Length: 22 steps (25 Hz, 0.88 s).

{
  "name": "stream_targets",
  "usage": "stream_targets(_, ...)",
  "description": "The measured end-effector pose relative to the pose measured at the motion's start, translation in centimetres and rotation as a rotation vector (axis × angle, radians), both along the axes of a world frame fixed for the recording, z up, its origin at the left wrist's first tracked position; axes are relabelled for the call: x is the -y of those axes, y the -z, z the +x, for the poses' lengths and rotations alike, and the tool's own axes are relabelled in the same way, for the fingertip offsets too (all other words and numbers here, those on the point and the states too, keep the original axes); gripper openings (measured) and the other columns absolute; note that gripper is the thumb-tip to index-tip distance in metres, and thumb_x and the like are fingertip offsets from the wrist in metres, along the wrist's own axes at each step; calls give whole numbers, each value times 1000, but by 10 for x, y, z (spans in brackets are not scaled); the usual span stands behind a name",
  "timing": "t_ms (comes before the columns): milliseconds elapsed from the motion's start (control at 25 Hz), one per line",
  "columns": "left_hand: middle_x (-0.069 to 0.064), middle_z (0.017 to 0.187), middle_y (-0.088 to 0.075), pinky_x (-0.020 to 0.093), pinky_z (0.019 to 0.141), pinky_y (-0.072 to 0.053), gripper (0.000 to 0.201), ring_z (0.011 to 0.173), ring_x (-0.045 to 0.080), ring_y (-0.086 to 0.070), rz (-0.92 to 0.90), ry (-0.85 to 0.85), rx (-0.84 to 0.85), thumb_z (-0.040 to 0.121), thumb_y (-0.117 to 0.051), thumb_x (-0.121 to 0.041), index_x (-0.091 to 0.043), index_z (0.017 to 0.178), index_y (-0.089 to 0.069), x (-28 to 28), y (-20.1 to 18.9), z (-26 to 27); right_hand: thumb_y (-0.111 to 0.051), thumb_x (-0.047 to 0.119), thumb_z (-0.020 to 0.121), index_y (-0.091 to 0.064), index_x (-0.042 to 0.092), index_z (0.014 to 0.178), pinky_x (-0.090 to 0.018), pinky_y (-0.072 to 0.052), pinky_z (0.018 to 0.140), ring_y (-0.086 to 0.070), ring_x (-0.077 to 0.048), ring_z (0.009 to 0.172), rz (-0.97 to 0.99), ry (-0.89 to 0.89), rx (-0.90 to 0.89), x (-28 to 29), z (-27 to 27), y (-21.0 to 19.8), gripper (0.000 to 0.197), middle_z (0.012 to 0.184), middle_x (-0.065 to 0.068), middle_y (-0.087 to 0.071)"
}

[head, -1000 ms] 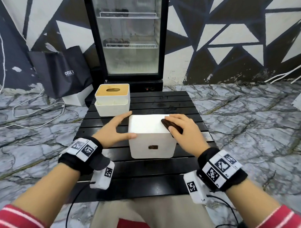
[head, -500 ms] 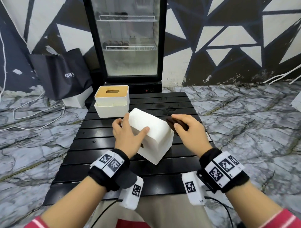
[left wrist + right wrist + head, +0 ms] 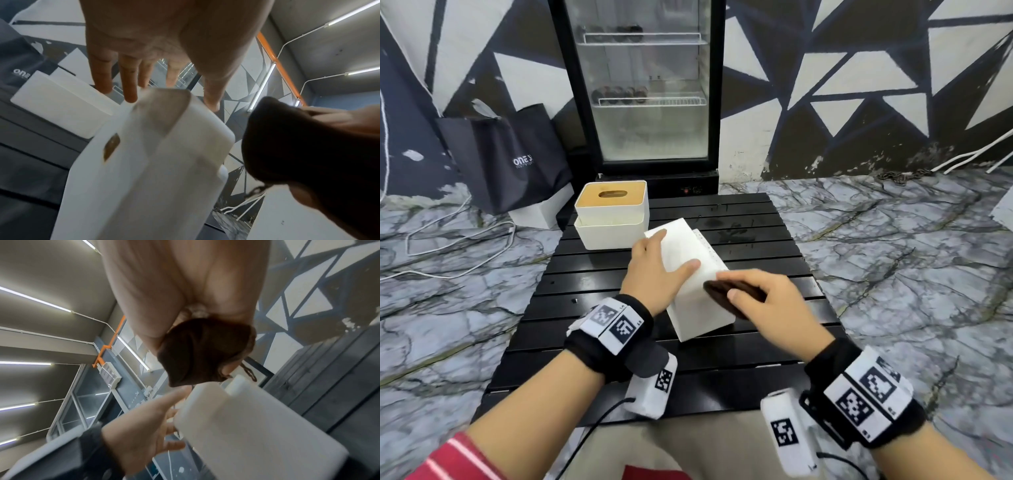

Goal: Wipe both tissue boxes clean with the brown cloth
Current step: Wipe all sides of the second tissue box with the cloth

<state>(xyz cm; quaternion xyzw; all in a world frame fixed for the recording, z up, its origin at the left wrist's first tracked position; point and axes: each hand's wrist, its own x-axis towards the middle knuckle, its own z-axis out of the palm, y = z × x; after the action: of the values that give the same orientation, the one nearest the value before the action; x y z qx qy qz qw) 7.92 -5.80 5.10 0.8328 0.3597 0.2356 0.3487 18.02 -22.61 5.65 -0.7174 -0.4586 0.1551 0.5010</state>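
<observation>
A plain white tissue box [image 3: 702, 315] lies turned at an angle on the middle of the black slatted table [image 3: 756, 240]. My left hand [image 3: 664, 263] steadies it, with straight fingers along its left side and the thumb across the top. In the left wrist view those fingers [image 3: 127, 84] reach past the box [image 3: 154, 178]. My right hand [image 3: 756, 298] grips the bunched brown cloth [image 3: 717, 297] and presses it on the box's near right top edge. A second white tissue box with a wooden lid [image 3: 613, 212] stands at the table's back left.
A glass-door fridge [image 3: 650, 89] stands right behind the table. A black shopping bag [image 3: 506, 157] leans on the wall at left, above a white box on the floor. White cables [image 3: 448, 246] trail over the marble floor on the left.
The plain box has been swung round from square-on to diagonal. My left hand moved from its left side onto its top. My right hand brought the cloth from the far right top to the near end.
</observation>
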Motion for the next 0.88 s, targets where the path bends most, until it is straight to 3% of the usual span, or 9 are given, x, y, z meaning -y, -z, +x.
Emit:
stream_targets(80, 6, 149, -24, 32, 112, -25, 72, 137, 21, -28, -23, 50, 22, 83, -67, -38, -19, 143, -31, -3, 6, 2, -58, 10, 84, -67, 28, 104, -10, -41, 87, -59, -1, 96, 24, 58, -5, -1, 15, -7, 28, 100, 13, -67)
stream_targets(160, 2, 148, -30, 35, 111, -31, 72, 136, 19, -33, -105, 143, 48, 82, -68, -35, -21, 142, -32, -14, 6, -3, -57, 10, 85, -67, 27, 103, -5, -41, 83, -59, 0, 94, 15, 85, -8, -1, 26, -9, 27, 97, 14, -66)
stream_targets(280, -7, 140, -40, 22, 97, -41, 68, 131, 14, -39, -224, 241, 78, 85, -65, -28, -24, 143, -30, -24, -2, -8, -57, 8, 85, -65, 29, 98, -2, -42, 75, -58, 3, 91, 20, 100, -54, -3, 41, -7, 26, 94, 17, -64)
stream_targets(400, -3, 148, -33, 29, 103, -34, 74, 134, 16, -35, -158, 183, 37, 84, -61, -43, -25, 146, -25, -15, -9, -3, -59, 8, 83, -64, 28, 95, -10, -43, 77, -59, -6, 93, 8, 146, -80, -13, 53, 0, 24, 96, 10, -64)
stream_targets(560, 2, 155, -21, 37, 113, -25, 105, 141, 21, -24, -14, 141, -208, 70, -67, -62, -20, 149, -13, -4, -10, 10, -62, 11, 80, -61, 22, 97, -14, -36, 76, -52, -9, 93, -46, 213, 53, -38, 53, 10, 20, 103, 3, -56)
stream_targets(640, 0, 145, -37, 33, 103, -34, 94, 134, 20, -35, -8, 152, -224, 71, -70, -58, -20, 145, -26, -4, -14, 12, -64, 12, 78, -59, 18, 96, -14, -34, 78, -49, -9, 93, -26, 211, 131, -50, 51, 15, 20, 104, 2, -50)
stream_targets(720, -8, 121, -48, 27, 87, -36, 72, 115, 14, -46, -6, 183, -180, 74, -72, -49, -23, 133, -40, -3, -17, 12, -64, 12, 77, -58, 16, 94, -16, -35, 81, -49, -14, 98, 5, 194, 194, -58, 53, 20, 18, 104, 3, -49)
stream_targets(880, -11, 117, -47, 24, 84, -32, 65, 101, 7, -42, -17, 167, -111, 76, -73, -41, -23, 131, -43, -3, -21, 15, -56, 19, 85, -60, 16, 112, -28, -28, 104, -39, -23, 123, -27, 156, 384, -63, 50, 36, 27, 118, 1, -57)
